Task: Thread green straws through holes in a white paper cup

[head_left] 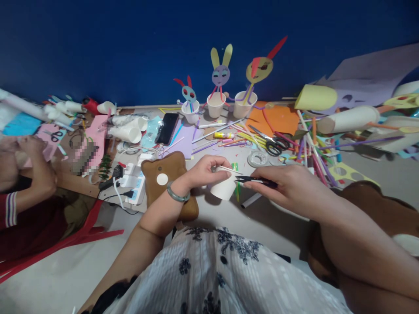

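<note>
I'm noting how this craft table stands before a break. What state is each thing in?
Left hand: closed on the white cup
White cup: held
Right hand: closed on the black tool
Black tool: held, tips by the white cup
Purple-faced figure: upright in a cup
Phone: lying flat, screen dark
Power strip: plugs fitted
Tape: lying flat
Glue stick: on its side

A craft workspace, by its paper-cup figures (221,75), orange paper (282,121), scissors (276,147) and tape roll (250,160)
</note>
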